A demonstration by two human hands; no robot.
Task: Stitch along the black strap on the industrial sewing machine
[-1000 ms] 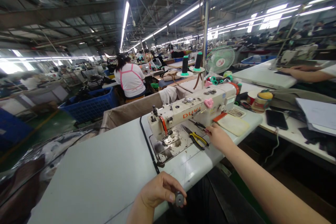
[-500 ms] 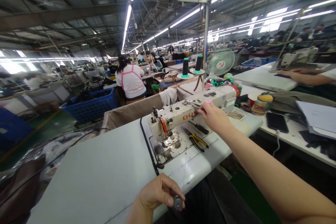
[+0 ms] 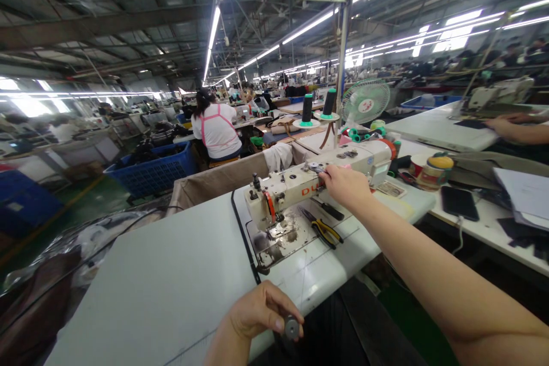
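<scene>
- At the left of the frame, a blue basket [image 3: 160, 167] holds dark cloth.
- From the lower left to the centre stretches the pale desk [image 3: 150, 286], its near left part bare.
- Left of centre, beyond the desk, a person in a white top [image 3: 218, 128] sits facing away.
- At the bottom centre, the left hand [image 3: 259, 313] is half curled by the desk's front edge, its thumb and fingers gripping a small grey metal cylinder [image 3: 292, 328] whose round end, with a hole in the middle, faces the camera.
- In the centre, the white sewing machine [image 3: 289, 184] stands on the desk.
- Just right of its needle area lie yellow-and-black pliers [image 3: 321, 227], with a black-handled tool [image 3: 332, 211] beside them.
- Right of centre, the right hand [image 3: 348, 187] reaches to the machine's upper part, thumb and fingers drawn together near a metal piece [image 3: 316, 168] on top; whether they grip it I cannot tell.
- At the right, a dark phone [image 3: 458, 203] lies with a white cable attached.
</scene>
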